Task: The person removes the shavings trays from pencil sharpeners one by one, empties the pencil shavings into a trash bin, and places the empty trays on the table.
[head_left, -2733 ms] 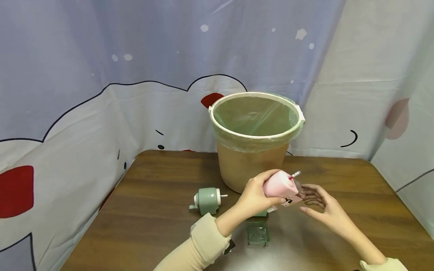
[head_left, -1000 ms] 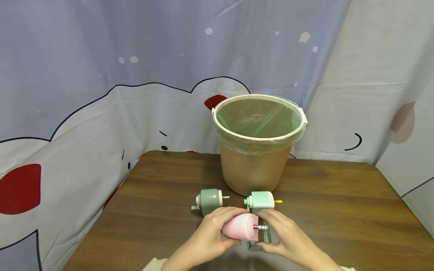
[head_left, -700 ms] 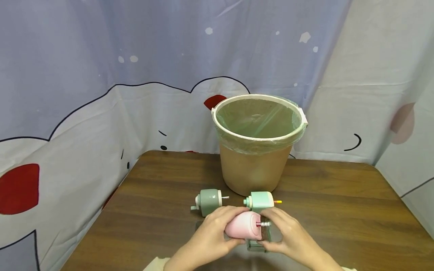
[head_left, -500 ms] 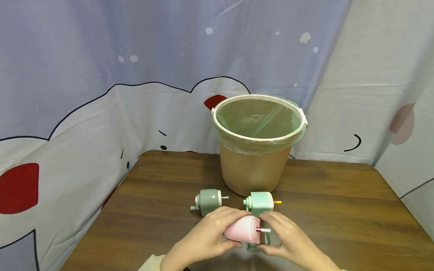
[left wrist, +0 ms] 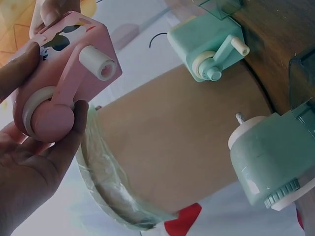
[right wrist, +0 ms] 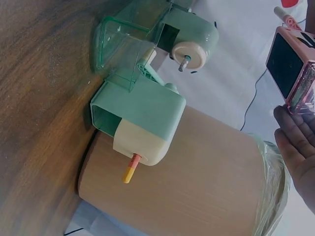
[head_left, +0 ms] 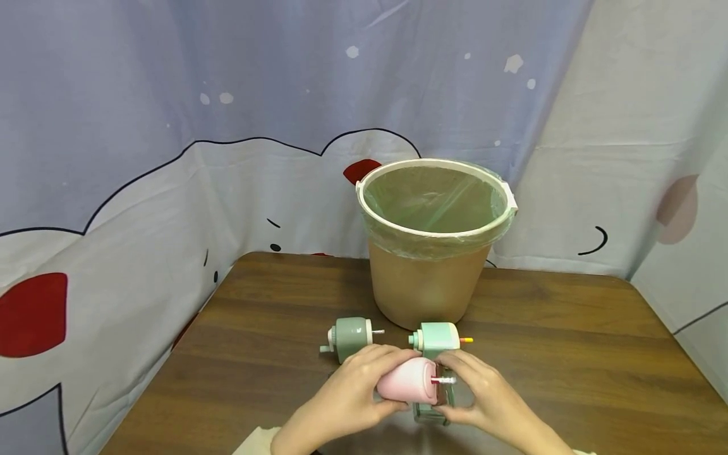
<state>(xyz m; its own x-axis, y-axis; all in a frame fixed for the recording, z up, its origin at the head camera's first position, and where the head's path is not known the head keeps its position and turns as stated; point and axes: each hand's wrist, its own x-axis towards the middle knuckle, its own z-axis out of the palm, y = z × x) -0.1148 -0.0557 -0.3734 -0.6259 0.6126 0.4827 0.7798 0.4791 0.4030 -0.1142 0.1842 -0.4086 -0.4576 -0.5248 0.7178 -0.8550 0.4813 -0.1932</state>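
My left hand grips a pink crank pencil sharpener above the table, its crank side facing the left wrist view. A pencil with a silvery end sticks out of its front. My right hand pinches the sharpener's clear shavings drawer between fingers and thumb at the right end. Beside the drawer, the right wrist view shows a dark opening in the pink body. Beyond the hands stand a mint sharpener holding an orange-yellow pencil and a grey-green sharpener holding a silvery pencil.
Behind the sharpeners stands a tan bin with a white rim and a green plastic liner. A clear green drawer lies on the wooden table below the pink sharpener. A printed curtain hangs behind.
The pink sharpener has come left and lower, toward the table's near side. My right hand, earlier spread apart from it, now holds its drawer. Over the last second there is only slight shifting.
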